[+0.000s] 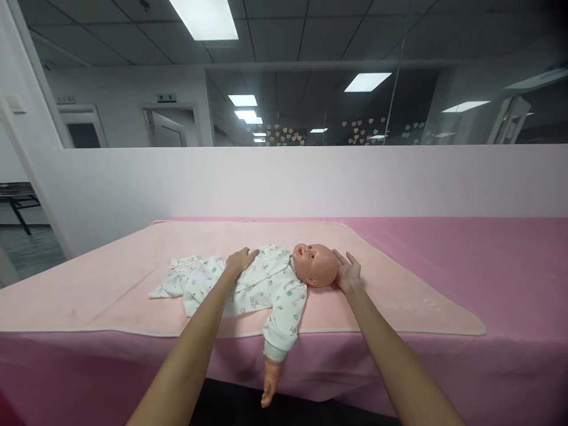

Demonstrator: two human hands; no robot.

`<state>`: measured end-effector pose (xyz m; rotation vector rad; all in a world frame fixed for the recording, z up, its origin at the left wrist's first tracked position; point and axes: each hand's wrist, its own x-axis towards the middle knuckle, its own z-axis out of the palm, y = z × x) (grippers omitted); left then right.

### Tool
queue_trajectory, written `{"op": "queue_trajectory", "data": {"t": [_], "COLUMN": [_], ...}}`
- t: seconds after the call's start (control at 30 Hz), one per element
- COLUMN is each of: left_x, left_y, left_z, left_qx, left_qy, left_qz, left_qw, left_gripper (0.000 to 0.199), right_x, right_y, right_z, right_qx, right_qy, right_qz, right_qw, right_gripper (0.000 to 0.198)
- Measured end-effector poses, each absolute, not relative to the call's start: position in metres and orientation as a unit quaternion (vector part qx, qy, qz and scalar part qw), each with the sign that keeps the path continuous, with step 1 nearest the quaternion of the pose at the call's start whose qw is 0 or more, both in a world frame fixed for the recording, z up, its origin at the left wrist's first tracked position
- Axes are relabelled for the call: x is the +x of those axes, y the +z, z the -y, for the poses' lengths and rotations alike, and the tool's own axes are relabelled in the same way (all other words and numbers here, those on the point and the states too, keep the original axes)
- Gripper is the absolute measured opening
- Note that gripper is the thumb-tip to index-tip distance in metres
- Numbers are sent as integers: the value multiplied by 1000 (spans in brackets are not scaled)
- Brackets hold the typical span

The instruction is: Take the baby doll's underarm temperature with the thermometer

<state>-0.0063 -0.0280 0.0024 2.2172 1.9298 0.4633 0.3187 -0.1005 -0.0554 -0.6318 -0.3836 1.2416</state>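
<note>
A baby doll (pixel 316 264) in a white printed outfit (pixel 266 284) lies on its back on a peach blanket (pixel 110 260), its head toward the right. One of its arms hangs over the front edge of the table. My left hand (pixel 241 260) rests flat on the doll's belly with the fingers stretched out. At the crown of the head, my right hand (pixel 348 271) touches the doll with its palm turned up and fingers apart. Part of the right hand is hidden behind the head.
The blanket covers a table with a pink cloth (pixel 510 278). Behind it stands a low white wall (pixel 310 180) with glass above. A dark-legged bench (pixel 20 204) is at the far left.
</note>
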Motion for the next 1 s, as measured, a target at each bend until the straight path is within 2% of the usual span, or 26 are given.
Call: {"op": "queue_trajectory", "data": {"t": [0.23, 0.47, 0.6, 0.83, 1.0], "left_x": [-7, -7, -7, -7, -6], "left_y": [0, -1, -1, 1, 2], "left_z": [24, 26, 27, 29, 29], "left_qx": [743, 743, 741, 741, 742], "left_qy": [157, 160, 161, 159, 159], "left_qz": [-645, -645, -647, -648, -649], "left_qw": [83, 79, 78, 75, 57], "left_gripper": [69, 68, 67, 68, 61], "right_x": [318, 288, 290, 307, 288], "right_y": [-55, -35, -34, -46, -38], "right_z": [100, 119, 119, 105, 115], "right_qx": [-279, -316, -310, -324, -314], "right_qy": [551, 643, 641, 555, 624], "right_qz": [205, 298, 280, 215, 290], "right_qw": [759, 631, 643, 735, 654], "right_gripper": [29, 41, 38, 29, 40]}}
